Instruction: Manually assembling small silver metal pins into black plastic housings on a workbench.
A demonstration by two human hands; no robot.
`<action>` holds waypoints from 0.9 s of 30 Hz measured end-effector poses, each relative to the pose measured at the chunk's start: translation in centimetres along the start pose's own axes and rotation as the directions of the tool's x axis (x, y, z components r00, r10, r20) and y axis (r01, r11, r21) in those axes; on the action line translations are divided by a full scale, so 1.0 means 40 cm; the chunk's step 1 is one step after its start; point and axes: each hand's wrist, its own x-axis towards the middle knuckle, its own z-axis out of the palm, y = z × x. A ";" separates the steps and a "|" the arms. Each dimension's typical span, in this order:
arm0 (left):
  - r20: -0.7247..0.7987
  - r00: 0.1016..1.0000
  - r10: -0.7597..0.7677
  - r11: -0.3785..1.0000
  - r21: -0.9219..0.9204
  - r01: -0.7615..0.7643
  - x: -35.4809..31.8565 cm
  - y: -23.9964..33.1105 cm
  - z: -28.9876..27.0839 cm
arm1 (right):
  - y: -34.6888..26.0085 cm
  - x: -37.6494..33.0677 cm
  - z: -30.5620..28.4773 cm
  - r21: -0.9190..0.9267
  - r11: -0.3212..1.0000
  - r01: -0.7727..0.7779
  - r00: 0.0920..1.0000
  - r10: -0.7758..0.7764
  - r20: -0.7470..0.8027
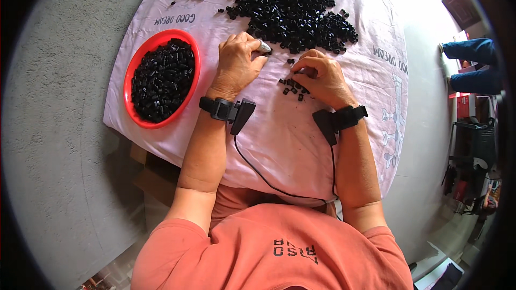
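Note:
My left hand (236, 67) is closed in a pinch at the near edge of a heap of small black plastic pieces (285, 8). A silvery grey cover (264, 46) sits on one of its fingertips, and one small black piece (269, 52) shows at the thumb and finger. To its right, my right hand (324, 79) has thumb and forefinger pressed together above a small scatter of black pieces (293, 87). Whatever lies between those fingertips is hidden. Each wrist wears a black strap with a wedge-shaped device.
A red plastic basin (197, 75) filled with black pieces stands left of my left hand. A pale pink printed cloth (269, 139) covers the table. Black cables (252, 171) run from the wrist devices toward me. At the far right, a person's blue-trousered legs (470, 51) show near shelves.

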 end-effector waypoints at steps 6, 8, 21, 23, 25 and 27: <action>0.041 0.999 0.010 0.999 0.053 -0.012 0.003 -0.009 0.003 | 0.019 0.006 0.005 0.064 0.998 0.024 0.991 -0.015 -0.134; 0.052 0.998 0.017 0.997 0.070 -0.021 0.004 -0.004 0.000 | 0.015 0.009 0.011 0.091 0.995 0.048 0.981 -0.030 -0.194; 0.084 0.991 -0.107 0.922 -0.364 0.131 0.010 0.046 -0.037 | 0.023 0.013 0.022 0.020 0.999 0.039 0.987 -0.035 -0.158; 0.044 0.994 -0.099 0.895 -0.432 0.109 0.012 0.050 -0.026 | 0.016 0.014 0.024 0.120 0.992 0.033 0.977 -0.006 -0.213; 0.076 0.990 -0.117 0.851 -0.506 0.139 0.014 0.059 -0.020 | 0.028 0.018 0.030 0.159 0.983 0.090 0.966 -0.047 -0.255; 0.113 0.986 -0.123 0.792 -0.587 0.166 0.013 0.068 -0.009 | 0.029 0.019 0.035 0.191 0.973 0.130 0.959 -0.075 -0.273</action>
